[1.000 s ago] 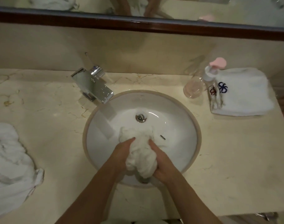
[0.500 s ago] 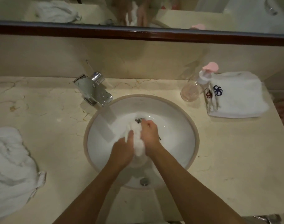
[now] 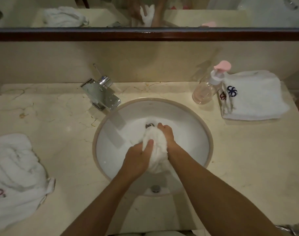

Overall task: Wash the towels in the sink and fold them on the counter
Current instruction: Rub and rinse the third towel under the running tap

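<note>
Towel [image 3: 156,150] is sitting bunched in the sink [image 3: 203,133], its length running from drain toward us. We are clutching it with our left hand [image 3: 136,159] near us and right hand [image 3: 167,133] at the drain end.

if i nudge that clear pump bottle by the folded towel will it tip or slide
The pump bottle would probably tip: it looks nearly empty, so light, with a tall pink pump head. It stands close beside the folded towel, which might stop a fall that way.
</note>
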A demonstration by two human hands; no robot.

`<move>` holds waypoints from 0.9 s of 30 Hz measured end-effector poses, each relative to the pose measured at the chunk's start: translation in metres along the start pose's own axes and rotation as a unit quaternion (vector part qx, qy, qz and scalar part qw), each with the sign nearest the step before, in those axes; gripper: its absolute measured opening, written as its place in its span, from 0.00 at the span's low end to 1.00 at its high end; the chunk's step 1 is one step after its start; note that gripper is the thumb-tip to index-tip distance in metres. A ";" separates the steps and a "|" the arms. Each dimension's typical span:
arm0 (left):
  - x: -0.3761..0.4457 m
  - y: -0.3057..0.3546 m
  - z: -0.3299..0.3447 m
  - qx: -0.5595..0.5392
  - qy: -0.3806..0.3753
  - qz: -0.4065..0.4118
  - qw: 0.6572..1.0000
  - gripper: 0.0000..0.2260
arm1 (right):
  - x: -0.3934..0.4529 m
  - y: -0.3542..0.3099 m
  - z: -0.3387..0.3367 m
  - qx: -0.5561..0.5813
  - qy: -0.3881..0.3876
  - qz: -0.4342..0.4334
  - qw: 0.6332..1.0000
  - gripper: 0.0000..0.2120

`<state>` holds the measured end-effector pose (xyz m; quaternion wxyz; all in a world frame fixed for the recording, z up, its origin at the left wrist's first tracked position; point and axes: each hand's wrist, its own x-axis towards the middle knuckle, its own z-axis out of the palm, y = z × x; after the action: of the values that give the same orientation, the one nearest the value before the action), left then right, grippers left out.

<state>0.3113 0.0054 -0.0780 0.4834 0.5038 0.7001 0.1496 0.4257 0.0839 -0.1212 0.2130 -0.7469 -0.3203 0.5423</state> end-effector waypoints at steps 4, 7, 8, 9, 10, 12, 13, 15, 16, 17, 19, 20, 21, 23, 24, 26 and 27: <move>0.035 -0.011 -0.018 -0.138 0.080 -0.087 0.983 0.17 | -0.047 0.023 0.016 0.194 -0.113 0.018 0.974 0.14; 0.031 -0.022 -0.038 -0.258 0.088 -0.110 0.956 0.12 | -0.058 0.049 -0.005 0.397 -0.093 0.064 0.911 0.13; 0.027 -0.024 -0.047 -0.333 0.064 -0.117 0.934 0.14 | -0.057 0.057 -0.019 0.472 -0.090 0.089 0.872 0.15; 0.025 -0.029 -0.056 -0.410 0.033 -0.126 0.903 0.15 | -0.056 0.065 -0.031 0.531 -0.088 0.113 0.835 0.18; 0.023 -0.034 -0.063 -0.483 -0.013 -0.142 0.864 0.15 | -0.061 0.072 -0.038 0.545 -0.076 0.122 0.826 0.18; 0.018 -0.040 -0.067 -0.546 -0.073 -0.189 0.813 0.19 | -0.069 0.082 -0.044 0.555 -0.093 0.136 0.816 0.14; 0.016 -0.043 -0.064 -0.551 -0.087 -0.209 0.803 0.21 | -0.076 0.081 -0.044 0.551 -0.102 0.155 0.814 0.12; 0.014 -0.049 -0.050 -0.550 -0.126 -0.218 0.796 0.24 | -0.085 0.075 -0.028 0.547 -0.136 0.171 0.808 0.16; 0.014 -0.048 -0.040 -0.541 -0.135 -0.230 0.797 0.26 | -0.089 0.070 -0.020 0.497 -0.140 0.152 0.843 0.21; 0.016 -0.047 -0.029 -0.508 -0.138 -0.231 0.818 0.28 | -0.093 0.064 -0.009 0.412 -0.148 0.124 0.890 0.22; 0.017 -0.046 -0.009 -0.318 -0.081 -0.170 0.929 0.28 | -0.091 0.058 0.010 0.192 -0.142 0.006 0.971 0.18; 0.012 -0.042 0.000 -0.181 -0.041 -0.111 0.976 0.25 | -0.090 0.055 0.018 0.106 -0.103 -0.042 0.988 0.15; 0.003 -0.035 0.006 -0.034 0.006 -0.039 0.999 0.22 | -0.084 0.053 0.022 0.036 -0.049 -0.082 0.995 0.16; -0.019 -0.017 0.014 0.041 0.018 0.074 0.996 0.19 | -0.067 0.042 0.018 0.042 0.028 -0.078 0.996 0.20; -0.030 -0.008 0.012 -0.003 -0.005 0.072 0.997 0.17 | -0.060 0.035 0.016 0.107 0.025 -0.040 0.993 0.20; -0.018 -0.013 0.010 -0.050 0.046 0.035 0.997 0.18 | -0.059 0.028 0.020 0.161 -0.016 -0.013 0.987 0.20; -0.001 -0.019 0.005 -0.061 0.093 0.003 0.994 0.21 | -0.069 0.023 0.025 0.140 -0.031 -0.037 0.989 0.19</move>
<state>0.3045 -0.0056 -0.0930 0.4460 0.4593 0.7297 0.2399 0.3934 0.0177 -0.0982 0.3249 -0.6807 -0.2750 0.5963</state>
